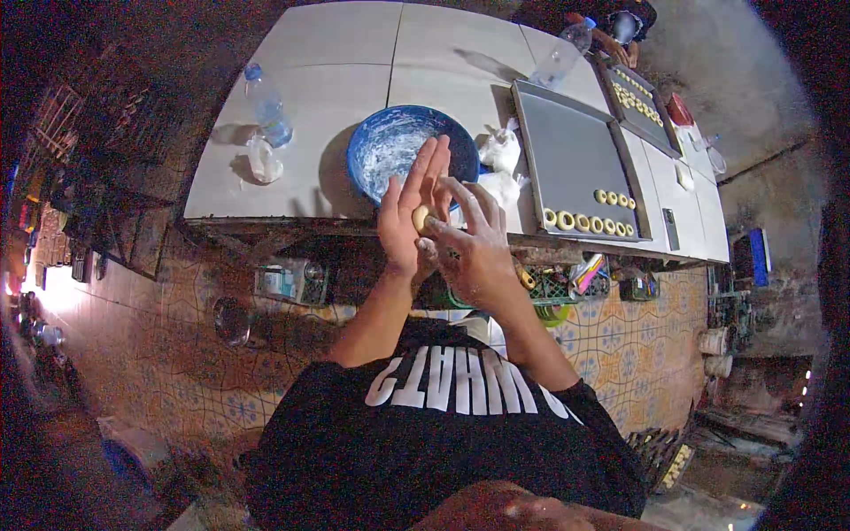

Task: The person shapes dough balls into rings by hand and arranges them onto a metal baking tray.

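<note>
A small pale ball of dough (422, 219) lies against the palm of my left hand (404, 229), whose fingers are extended over the rim of a blue bowl (378, 143) coated inside with white powder. The fingertips of my right hand (479, 249), dusted white, press on the dough from the right. Right of the bowl, white plastic bags (500, 149) stand on the table. Beyond them is a dark metal baking tray (571, 152) with several dough rings (564, 220) along its near edge.
Plastic bottles (269, 106) stand on the white tiled table (319, 40). A second tray (637, 109) of dough pieces is at far right, near another person's hands (624, 53). A phone-like dark object (671, 229) lies at the near edge. Crates (554, 282) sit below the table.
</note>
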Demonstrator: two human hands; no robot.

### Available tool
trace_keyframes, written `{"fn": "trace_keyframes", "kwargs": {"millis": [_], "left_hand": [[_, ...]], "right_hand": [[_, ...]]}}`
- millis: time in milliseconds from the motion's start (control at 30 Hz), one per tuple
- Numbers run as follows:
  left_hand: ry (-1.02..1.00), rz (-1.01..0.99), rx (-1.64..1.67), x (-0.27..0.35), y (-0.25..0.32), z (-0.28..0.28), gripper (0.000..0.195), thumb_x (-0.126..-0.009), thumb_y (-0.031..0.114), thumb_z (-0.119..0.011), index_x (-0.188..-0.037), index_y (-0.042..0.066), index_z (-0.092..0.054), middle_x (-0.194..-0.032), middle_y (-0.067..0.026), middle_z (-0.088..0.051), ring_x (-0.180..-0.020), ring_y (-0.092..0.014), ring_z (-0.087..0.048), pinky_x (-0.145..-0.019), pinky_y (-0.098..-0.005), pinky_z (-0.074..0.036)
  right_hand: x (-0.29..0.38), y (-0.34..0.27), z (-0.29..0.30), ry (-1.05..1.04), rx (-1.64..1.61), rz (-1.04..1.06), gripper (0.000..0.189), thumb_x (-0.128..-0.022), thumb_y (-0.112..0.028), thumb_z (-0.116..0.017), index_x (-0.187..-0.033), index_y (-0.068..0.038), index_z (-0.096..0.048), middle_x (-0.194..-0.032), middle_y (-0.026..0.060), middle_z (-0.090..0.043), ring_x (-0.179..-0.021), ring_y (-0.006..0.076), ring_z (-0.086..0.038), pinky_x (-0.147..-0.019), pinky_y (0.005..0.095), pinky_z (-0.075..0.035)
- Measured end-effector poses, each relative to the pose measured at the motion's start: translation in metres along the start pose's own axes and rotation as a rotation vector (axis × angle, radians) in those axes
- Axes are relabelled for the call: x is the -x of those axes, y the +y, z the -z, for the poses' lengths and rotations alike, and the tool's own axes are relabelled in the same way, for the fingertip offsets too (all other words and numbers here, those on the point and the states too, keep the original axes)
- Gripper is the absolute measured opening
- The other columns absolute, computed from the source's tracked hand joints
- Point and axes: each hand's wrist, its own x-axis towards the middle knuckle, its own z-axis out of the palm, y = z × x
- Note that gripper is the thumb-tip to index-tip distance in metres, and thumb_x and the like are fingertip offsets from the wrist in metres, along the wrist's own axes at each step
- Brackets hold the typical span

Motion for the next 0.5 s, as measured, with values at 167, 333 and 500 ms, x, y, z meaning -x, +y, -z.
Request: {"fn": "trace_keyframes", "kwargs": {"millis": [167,333,500], "left_hand": [[-0.002,0.008,-0.04,0.0,0.005,-0.005,0.078,-0.108,0.056,-0.027,-0.165,0.003,-0.024,-0.173,-0.017,-0.021,-0.162,-0.03,-0.011,-0.13,-0.0424,-0.007],[0.003,0.121,0.343,-0.002,0.002,-0.004,0.073,-0.109,0.053,-0.026,-0.165,0.006,-0.026,-0.172,-0.0206,-0.021,-0.162,-0.032,-0.012,-0.131,-0.0453,-0.009],[0.009,0.173,0.401,-0.002,0.003,-0.001,0.072,-0.109,0.052,-0.028,-0.163,0.005,-0.028,-0.169,-0.0252,-0.025,-0.161,-0.034,-0.017,-0.131,-0.0459,-0.012]], "right_hand": [[-0.002,-0.006,0.006,-0.036,-0.017,-0.008,0.027,-0.089,-0.039,-0.076,-0.106,-0.019,-0.076,-0.155,0.0135,-0.047,-0.145,0.0429,-0.039,-0.114,0.0604,-0.037],[-0.003,-0.006,0.012,-0.083,0.073,0.0,0.023,-0.088,-0.026,-0.078,-0.106,-0.012,-0.078,-0.147,0.0119,-0.053,-0.135,0.0398,-0.047,-0.108,0.0563,-0.042],[-0.003,-0.002,0.014,0.004,0.035,0.035,0.029,-0.083,-0.019,-0.081,-0.111,-0.014,-0.078,-0.128,0.0053,-0.067,-0.119,0.0335,-0.059,-0.102,0.0487,-0.046]]}}
